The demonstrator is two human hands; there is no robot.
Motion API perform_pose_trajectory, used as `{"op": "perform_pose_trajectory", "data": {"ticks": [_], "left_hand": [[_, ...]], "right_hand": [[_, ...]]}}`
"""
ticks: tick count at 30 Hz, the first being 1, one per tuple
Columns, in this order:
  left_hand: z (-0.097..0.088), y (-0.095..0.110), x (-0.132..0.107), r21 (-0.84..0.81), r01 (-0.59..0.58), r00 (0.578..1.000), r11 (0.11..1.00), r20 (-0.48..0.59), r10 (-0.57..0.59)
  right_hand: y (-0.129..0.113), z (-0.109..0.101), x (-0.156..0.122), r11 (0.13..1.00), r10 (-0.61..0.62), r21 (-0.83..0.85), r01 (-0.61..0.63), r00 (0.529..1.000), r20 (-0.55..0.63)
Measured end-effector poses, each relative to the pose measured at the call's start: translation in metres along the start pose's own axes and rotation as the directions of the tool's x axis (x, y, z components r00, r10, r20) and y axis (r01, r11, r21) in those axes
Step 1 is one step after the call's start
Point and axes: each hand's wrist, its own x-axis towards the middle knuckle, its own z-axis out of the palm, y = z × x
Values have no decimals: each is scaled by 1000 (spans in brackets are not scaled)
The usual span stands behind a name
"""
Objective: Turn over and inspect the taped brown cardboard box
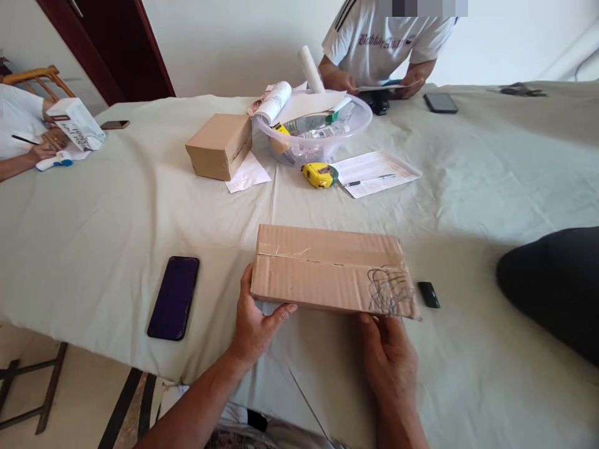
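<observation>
A flat cardboard box [322,265] with black scribbles on its right end is held just in front of me, over the cloth. My left hand [257,321] grips its near left corner, thumb along the front edge and fingers at the left side. Under the near right edge, my right hand [390,355] holds the box too; its fingertips are hidden beneath. A small black object [429,295] lies just right of the box. To the left rests a dark smartphone [173,298].
Beyond the box are a yellow tape measure [319,175], papers with a pen [369,180], another cardboard box [219,146] and a plastic basin [362,121] with bottles and paper rolls. One person [388,50] sits opposite, another [23,125] at left. A dark rounded shape [556,280] intrudes at right.
</observation>
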Motion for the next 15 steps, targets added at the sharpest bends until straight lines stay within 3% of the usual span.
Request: {"op": "perform_pose_trajectory", "data": {"ticks": [8, 15], "left_hand": [[3, 7, 5, 12, 43, 999, 999, -24, -42], [2, 10, 9, -50, 31, 999, 998, -17, -32]], "right_hand": [[9, 8, 1, 998, -54, 35, 53, 999, 11], [-4, 11, 5, 995, -78, 65, 76, 997, 22]]}}
